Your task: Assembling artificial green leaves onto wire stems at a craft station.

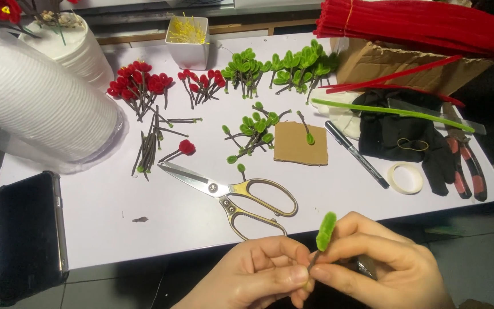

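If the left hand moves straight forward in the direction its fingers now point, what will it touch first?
The left hand points right, toward the right hand. It would probably meet the right hand's fingertips first, since both already pinch the base of the green pipe-cleaner leaf. Depth is not fully clear.

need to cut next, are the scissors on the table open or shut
Open: the scissors lie flat with blades slightly parted and handle loops spread.

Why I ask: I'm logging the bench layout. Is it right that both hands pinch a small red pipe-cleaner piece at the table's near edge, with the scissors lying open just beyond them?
Not quite: the pipe-cleaner piece is green, not red. The head view shows the left hand and right hand pinching it at the near edge of the table, with the scissors lying open just beyond.
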